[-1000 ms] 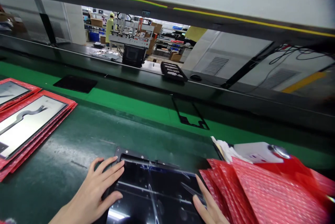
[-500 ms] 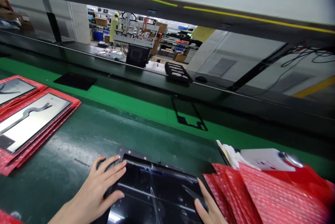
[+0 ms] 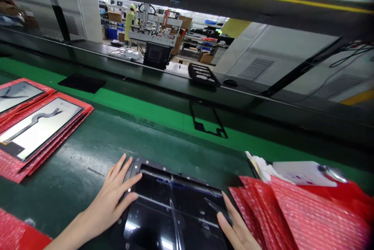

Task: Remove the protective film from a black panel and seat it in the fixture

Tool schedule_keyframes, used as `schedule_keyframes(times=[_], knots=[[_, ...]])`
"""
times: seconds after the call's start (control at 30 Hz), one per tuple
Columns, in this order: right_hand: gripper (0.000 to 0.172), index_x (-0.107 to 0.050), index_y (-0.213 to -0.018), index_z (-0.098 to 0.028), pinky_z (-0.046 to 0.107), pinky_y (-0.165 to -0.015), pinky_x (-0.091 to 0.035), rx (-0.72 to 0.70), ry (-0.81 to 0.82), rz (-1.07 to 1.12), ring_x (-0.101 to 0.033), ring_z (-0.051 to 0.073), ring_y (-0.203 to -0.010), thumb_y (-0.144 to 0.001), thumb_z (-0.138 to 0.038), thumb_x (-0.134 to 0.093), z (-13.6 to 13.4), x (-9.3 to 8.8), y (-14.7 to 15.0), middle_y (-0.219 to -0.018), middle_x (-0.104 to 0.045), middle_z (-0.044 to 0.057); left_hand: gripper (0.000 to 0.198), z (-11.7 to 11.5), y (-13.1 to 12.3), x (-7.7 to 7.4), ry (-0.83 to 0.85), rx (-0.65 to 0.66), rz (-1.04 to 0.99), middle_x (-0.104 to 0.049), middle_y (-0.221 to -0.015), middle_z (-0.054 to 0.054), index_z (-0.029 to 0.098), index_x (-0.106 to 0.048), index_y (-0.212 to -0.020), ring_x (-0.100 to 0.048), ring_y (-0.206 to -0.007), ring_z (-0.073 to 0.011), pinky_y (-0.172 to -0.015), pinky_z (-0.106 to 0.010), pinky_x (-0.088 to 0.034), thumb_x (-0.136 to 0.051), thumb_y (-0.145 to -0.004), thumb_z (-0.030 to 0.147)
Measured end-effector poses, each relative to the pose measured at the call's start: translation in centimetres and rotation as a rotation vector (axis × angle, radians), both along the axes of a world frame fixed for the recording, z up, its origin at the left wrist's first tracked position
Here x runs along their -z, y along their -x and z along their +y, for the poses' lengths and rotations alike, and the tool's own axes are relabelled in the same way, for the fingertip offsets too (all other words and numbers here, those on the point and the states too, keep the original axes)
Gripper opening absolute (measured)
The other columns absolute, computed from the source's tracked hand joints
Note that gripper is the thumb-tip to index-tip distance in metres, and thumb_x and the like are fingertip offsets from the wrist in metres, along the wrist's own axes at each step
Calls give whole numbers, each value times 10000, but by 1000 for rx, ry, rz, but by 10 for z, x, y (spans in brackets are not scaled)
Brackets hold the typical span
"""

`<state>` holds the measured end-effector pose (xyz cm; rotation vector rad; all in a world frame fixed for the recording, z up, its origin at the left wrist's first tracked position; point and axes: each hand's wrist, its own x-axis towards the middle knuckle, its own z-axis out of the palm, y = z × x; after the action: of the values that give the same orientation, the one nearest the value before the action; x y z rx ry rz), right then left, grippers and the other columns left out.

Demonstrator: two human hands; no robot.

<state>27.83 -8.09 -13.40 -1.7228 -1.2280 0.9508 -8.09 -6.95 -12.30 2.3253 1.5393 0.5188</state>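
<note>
A glossy black screen panel point(image 3: 175, 207) with creased clear film lies in a dark fixture point(image 3: 157, 163) that has pale round dots along its edge. My left hand point(image 3: 112, 195) rests at the left border, fingers spread, with the thumb and index tip touching the panel's edge. At the opposite side my right hand point(image 3: 238, 226) holds the panel's right edge, thumb over the top face and a finger along the side. The lower part of the panel runs out of the view.
Red bubble-wrap sleeves point(image 3: 315, 215) lie at right beside a whitish bottle point(image 3: 304, 172) and white cloth point(image 3: 261, 166). At left, silver-backed screens point(image 3: 43, 125) rest on red bubble wrap. Farther back are a black frame point(image 3: 209, 119) and a flat black panel point(image 3: 82, 83).
My left fingers have shifted forward and spread, uncovering more of the fixture's left border. The right hand keeps its hold on the panel's edge. The view has tilted slightly.
</note>
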Motion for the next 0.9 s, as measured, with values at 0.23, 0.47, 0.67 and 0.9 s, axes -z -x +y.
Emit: schedule_keyframes(times=[0.23,0.47,0.67,0.9], knots=[[799,-359,-1481,-248,418,-1184,-149,37,-47,-47,-214,275,-1438,-813,-623,-586,-5,-12,17,-1551,-290,-16,526,-4,-1,1,81,57,-31,-75,-1625,5,335,-161,-1514,7,-1488,-246,-1193,-564,-185,-319,-1012,330],[780,-380,-1470,-221,390,-1186,-171,96,-55,-33,-239,262,-1432,-820,-593,-601,-9,-26,32,-1535,-329,0,533,-4,1,-4,30,160,53,57,-1621,-45,344,-178,-1511,52,-1471,-318,-1158,-621,-180,-325,-1007,253],[751,-400,-1455,-248,363,-1180,-226,129,-46,58,-287,249,-1415,-809,-540,-646,-11,-33,40,-1518,-363,-4,615,0,6,-14,38,248,74,101,-1605,-102,326,-162,-1515,61,-1457,-368,-1114,-674,-219,-450,-972,340],[561,-435,-1357,-233,416,-1088,-384,81,-49,141,-503,255,-1251,-883,-481,-602,-14,-27,40,-1336,-548,72,784,1,6,-11,-27,270,185,-6,-1613,-140,303,-163,-1519,-33,-1458,-403,-1109,-667,-240,-582,-880,475]])
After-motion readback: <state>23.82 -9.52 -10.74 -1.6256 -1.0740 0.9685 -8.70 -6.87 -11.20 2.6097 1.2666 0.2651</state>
